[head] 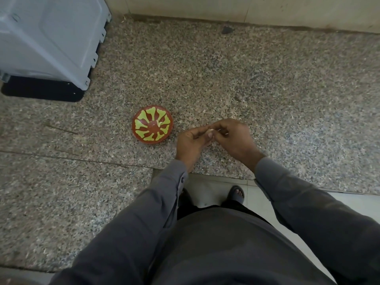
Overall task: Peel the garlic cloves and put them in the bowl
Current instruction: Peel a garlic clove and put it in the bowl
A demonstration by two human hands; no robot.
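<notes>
A small red bowl point(152, 124) with a yellow-green petal pattern stands on the speckled granite counter point(267, 85), left of my hands. Both hands meet above the counter just right of the bowl. My left hand point(190, 141) and my right hand point(234, 138) pinch a small pale garlic clove point(210, 131) between their fingertips. Most of the clove is hidden by the fingers. Whether anything lies inside the bowl I cannot make out.
A grey-white plastic appliance point(49, 38) on a black base point(41, 89) fills the counter's back left corner. A tiled wall point(246, 9) runs along the back. The counter's front edge point(216, 175) is cut away near my body, with the floor and my sandalled feet below.
</notes>
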